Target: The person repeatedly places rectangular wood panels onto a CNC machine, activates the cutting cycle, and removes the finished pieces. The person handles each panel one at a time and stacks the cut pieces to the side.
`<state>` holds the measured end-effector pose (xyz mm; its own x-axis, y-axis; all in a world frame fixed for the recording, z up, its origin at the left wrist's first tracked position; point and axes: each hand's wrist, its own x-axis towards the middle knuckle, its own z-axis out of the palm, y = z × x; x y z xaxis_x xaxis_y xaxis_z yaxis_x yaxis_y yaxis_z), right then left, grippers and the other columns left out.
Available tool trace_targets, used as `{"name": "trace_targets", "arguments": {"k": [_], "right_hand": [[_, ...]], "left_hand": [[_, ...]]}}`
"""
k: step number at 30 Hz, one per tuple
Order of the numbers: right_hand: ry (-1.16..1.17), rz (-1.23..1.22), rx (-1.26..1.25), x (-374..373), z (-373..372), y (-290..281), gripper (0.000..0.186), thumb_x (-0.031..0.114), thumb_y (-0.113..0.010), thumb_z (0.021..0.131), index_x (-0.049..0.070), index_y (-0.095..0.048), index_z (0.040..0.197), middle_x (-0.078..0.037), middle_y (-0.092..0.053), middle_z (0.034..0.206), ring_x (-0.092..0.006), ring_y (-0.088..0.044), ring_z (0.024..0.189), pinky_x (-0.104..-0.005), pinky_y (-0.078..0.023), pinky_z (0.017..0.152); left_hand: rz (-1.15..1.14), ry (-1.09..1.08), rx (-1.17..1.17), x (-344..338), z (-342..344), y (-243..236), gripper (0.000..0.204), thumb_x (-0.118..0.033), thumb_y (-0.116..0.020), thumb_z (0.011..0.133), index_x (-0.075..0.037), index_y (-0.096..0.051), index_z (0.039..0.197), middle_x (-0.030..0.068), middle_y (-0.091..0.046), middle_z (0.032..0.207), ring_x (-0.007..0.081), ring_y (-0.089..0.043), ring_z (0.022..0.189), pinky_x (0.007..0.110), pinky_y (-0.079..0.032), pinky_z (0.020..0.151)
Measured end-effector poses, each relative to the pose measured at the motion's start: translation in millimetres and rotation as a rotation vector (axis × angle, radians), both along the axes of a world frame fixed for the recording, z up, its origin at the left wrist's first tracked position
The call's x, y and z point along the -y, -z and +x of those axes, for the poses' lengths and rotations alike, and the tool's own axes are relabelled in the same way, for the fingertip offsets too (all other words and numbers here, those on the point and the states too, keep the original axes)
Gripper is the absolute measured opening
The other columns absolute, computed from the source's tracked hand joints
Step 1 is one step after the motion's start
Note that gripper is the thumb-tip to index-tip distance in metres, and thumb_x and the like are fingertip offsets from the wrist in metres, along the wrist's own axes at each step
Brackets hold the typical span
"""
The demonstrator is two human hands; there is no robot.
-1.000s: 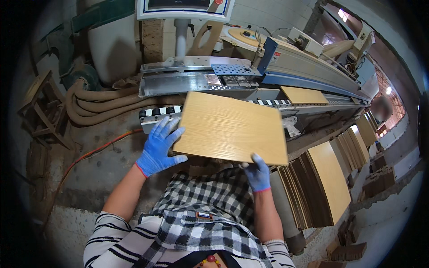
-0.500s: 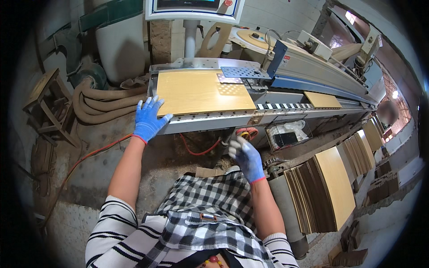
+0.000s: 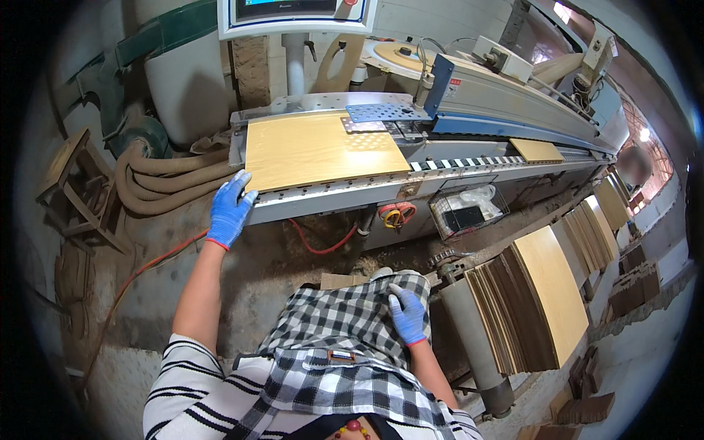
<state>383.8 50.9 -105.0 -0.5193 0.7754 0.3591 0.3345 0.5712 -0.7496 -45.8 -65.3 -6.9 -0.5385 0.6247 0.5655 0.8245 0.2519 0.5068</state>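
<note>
A light wooden panel (image 3: 317, 149) lies flat on the bed of a long grey machine (image 3: 469, 95). My left hand (image 3: 229, 207), in a blue glove, rests with fingers spread against the panel's near left corner and the machine's front rail. My right hand (image 3: 407, 315), also blue-gloved, holds nothing and hangs low against my checked shirt. A second, smaller wooden panel (image 3: 537, 150) sits further right along the machine's track.
A stack of wooden panels (image 3: 546, 301) stands on edge at my right, with more stacks (image 3: 598, 227) behind. Beige hoses (image 3: 158, 183) coil at the left beside a wooden stool (image 3: 73, 187). An orange cable (image 3: 158, 257) runs over the dusty floor. A control screen (image 3: 293, 13) hangs above.
The panel that I held in both hands a second ago now lies on the machine bed. My left hand slid to its near left corner and my right hand dropped to my waist.
</note>
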Motion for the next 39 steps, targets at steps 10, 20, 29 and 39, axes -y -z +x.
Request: {"name": "trace_targets", "arguments": {"k": [10, 20, 29, 39], "right_hand": [[-0.032, 0.059, 0.009, 0, 3, 2, 0.023, 0.013, -0.061, 0.088, 0.004, -0.066, 0.109, -0.015, -0.067, 0.097, -0.0294, -0.064, 0.091, -0.0361, -0.049, 0.082], [-0.024, 0.023, 0.003, 0, 3, 4, 0.022, 0.014, -0.062, 0.088, 0.005, -0.067, 0.108, -0.015, -0.067, 0.096, -0.0299, -0.064, 0.090, -0.0368, -0.050, 0.082], [-0.028, -0.010, 0.000, -1, 2, 2, 0.024, 0.015, -0.061, 0.089, 0.005, -0.066, 0.110, -0.015, -0.067, 0.097, -0.0302, -0.064, 0.091, -0.0363, -0.050, 0.082], [0.100, -0.338, -0.263, -30, 27, -36, 0.024, 0.009, -0.055, 0.093, -0.001, -0.065, 0.112, -0.011, -0.068, 0.107, -0.0175, -0.062, 0.100, -0.0297, -0.047, 0.090]], "left_hand": [[-0.119, -0.002, -0.034, 0, 1, -14, 0.041, -0.025, -0.065, 0.086, -0.008, -0.060, 0.122, 0.0157, -0.056, 0.130, 0.0318, -0.051, 0.120, 0.040, -0.036, 0.106], [-0.238, -0.023, -0.210, -40, 35, -34, 0.046, -0.035, -0.065, 0.085, -0.010, -0.059, 0.123, 0.0112, -0.057, 0.130, 0.0318, -0.044, 0.127, 0.043, -0.027, 0.111], [-0.193, -0.043, -0.125, -66, 43, -25, 0.054, -0.037, -0.069, 0.081, -0.013, -0.056, 0.128, 0.0196, -0.054, 0.130, 0.0354, -0.044, 0.125, 0.045, -0.033, 0.108], [-0.072, 0.100, -0.023, -66, 38, -24, 0.058, -0.030, -0.073, 0.079, -0.007, -0.055, 0.128, 0.0187, -0.060, 0.120, 0.0324, -0.059, 0.109, 0.039, -0.046, 0.096]]}}
